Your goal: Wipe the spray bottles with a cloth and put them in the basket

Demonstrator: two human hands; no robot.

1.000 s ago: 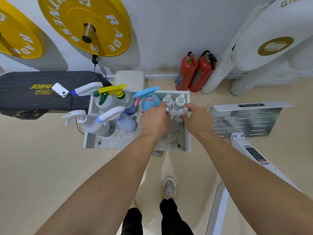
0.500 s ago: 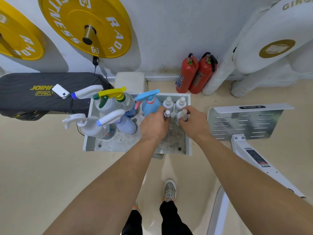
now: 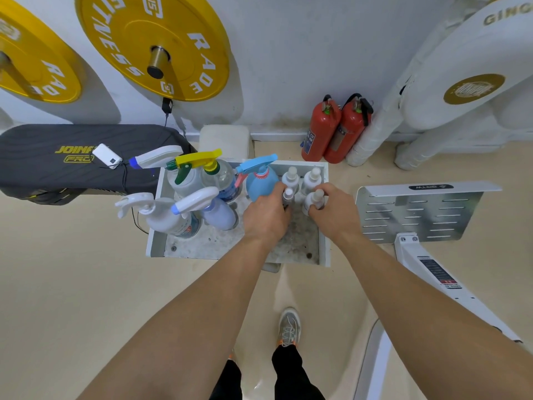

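- Two yellow weight plates (image 3: 153, 44) hang on the white wall, lettering partly readable as "RADE" and "ITNESS".
- Cream floor (image 3: 57, 284); a black pad (image 3: 57, 160) printed "JOINF… PRO" on the left.
- White tray (image 3: 324, 223) on the floor holds all the bottles.
- Two red fire extinguishers (image 3: 334, 131) against the wall.
- Five trigger spray bottles (image 3: 259, 180), the blue one nearest the hands.
- Four small white bottles (image 3: 311, 176) in the tray's right corner.
- Left hand (image 3: 265, 217) is wrapped round a small dark bottle (image 3: 287, 196); right hand (image 3: 334, 212) grips a small white one (image 3: 314, 199).

Head-worn view, steeply downward, close.
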